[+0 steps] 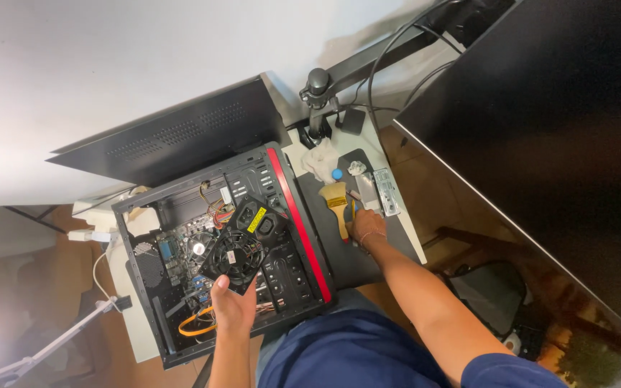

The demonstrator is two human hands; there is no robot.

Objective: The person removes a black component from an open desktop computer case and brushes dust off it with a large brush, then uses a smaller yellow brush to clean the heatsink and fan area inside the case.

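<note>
Power supply (242,244) up off the bench, fan grille facing the camera, tilted over the open computer case (154,287). Grips it from below with the left hand (233,305), thumb and fingers closed round the unit's 6 o'clock edge. Hangs above the motherboard (181,248), not seated in any bay, with yellow and red leads trailing off toward 11 o'clock. Orange cable (195,323) looping out of the case at 7 o'clock of that hand.

Over at 3 o'clock of the case: reaches out with the right hand (368,226) onto the dark mat (397,248). Lies curled, knuckles up, right at the handle end of the wooden brush (336,201), beside a blue-and-yellow tool (353,208). Cannot tell whether anything is actually pinched there; fingertips hidden underneath.

Further round at 12 o'clock of that hand: metal bracket (384,190), small blue cap (337,174), crumpled tissue (319,159), then the monitor arm (318,93).

Looks like the cleaning stage, judging by the unit held free and the brush within touch. Calls for a firm pinch on the brush handle and a steady left grip, keeping those leads slack.
</note>
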